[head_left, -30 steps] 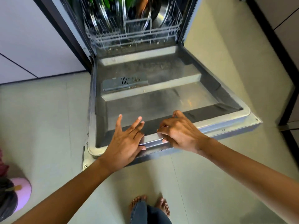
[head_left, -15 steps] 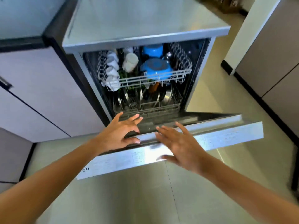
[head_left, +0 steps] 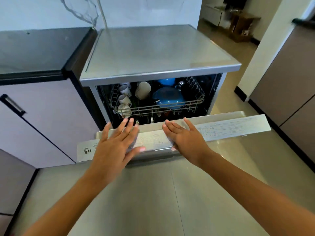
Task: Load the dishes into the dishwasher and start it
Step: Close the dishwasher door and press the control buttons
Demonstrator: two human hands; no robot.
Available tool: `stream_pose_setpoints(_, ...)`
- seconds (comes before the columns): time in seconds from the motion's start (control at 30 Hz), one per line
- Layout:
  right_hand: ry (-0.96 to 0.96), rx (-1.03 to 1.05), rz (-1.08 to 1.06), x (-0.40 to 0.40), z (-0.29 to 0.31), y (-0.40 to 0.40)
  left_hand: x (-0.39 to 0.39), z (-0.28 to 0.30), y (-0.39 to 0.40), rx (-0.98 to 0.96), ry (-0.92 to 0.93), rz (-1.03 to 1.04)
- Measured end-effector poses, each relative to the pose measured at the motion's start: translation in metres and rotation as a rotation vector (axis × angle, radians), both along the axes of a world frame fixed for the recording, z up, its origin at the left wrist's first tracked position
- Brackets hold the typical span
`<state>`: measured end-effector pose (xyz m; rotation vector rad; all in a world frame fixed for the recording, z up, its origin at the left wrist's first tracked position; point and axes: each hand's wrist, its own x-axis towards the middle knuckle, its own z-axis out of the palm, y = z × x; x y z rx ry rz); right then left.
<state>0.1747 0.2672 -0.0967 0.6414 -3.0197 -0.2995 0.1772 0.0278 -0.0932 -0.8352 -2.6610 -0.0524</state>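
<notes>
The steel dishwasher (head_left: 158, 53) stands with its door (head_left: 230, 128) swung more than halfway up. My left hand (head_left: 117, 143) lies flat with straight fingers against the door's outer face, near its top edge. My right hand (head_left: 184, 137) presses the same face a little to the right, fingers straight. Through the gap, the upper rack (head_left: 196, 101) holds white mugs (head_left: 125, 99) on the left and blue bowls (head_left: 168, 97) in the middle. The lower rack is mostly hidden behind the door.
A dark countertop (head_left: 34, 48) over pale cabinet doors (head_left: 51, 120) adjoins the dishwasher on the left. Brown cabinets (head_left: 293, 86) line the right side. A doorway (head_left: 226, 17) opens at the back right. Tiled floor (head_left: 170, 201) spreads under my arms.
The door has swung up from lying flat to nearly upright. Both hands shifted from gripping its edge to pressing flat on its outer face. My view has risen.
</notes>
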Motion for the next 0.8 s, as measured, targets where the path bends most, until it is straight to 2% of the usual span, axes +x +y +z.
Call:
stream_pose_setpoints(0.17,0.018,0.04,-0.025,-0.04,0.028,0.002,-0.03,-0.014,-0.044,-0.084,-0.07,0.154)
stream_pose_setpoints(0.3,0.156,-0.014,-0.063,-0.075,0.035,-0.003,-0.074,-0.007,-0.041,-0.023,0.025,0.141)
stream_pose_setpoints(0.43,0.277,-0.079,-0.089,-0.115,0.035,-0.008,-0.122,-0.003,-0.039,0.127,0.028,0.124)
stream_pose_setpoints(0.57,0.362,-0.144,-0.112,-0.145,0.037,-0.013,-0.16,0.003,-0.039,0.026,0.154,0.139)
stream_pose_setpoints(0.7,0.549,-0.295,-0.068,-0.167,0.03,-0.009,-0.175,-0.006,-0.044,-0.039,0.26,0.184)
stream_pose_setpoints(0.8,0.59,-0.363,-0.111,-0.181,0.032,-0.006,-0.185,-0.005,-0.057,-0.065,0.331,0.221)
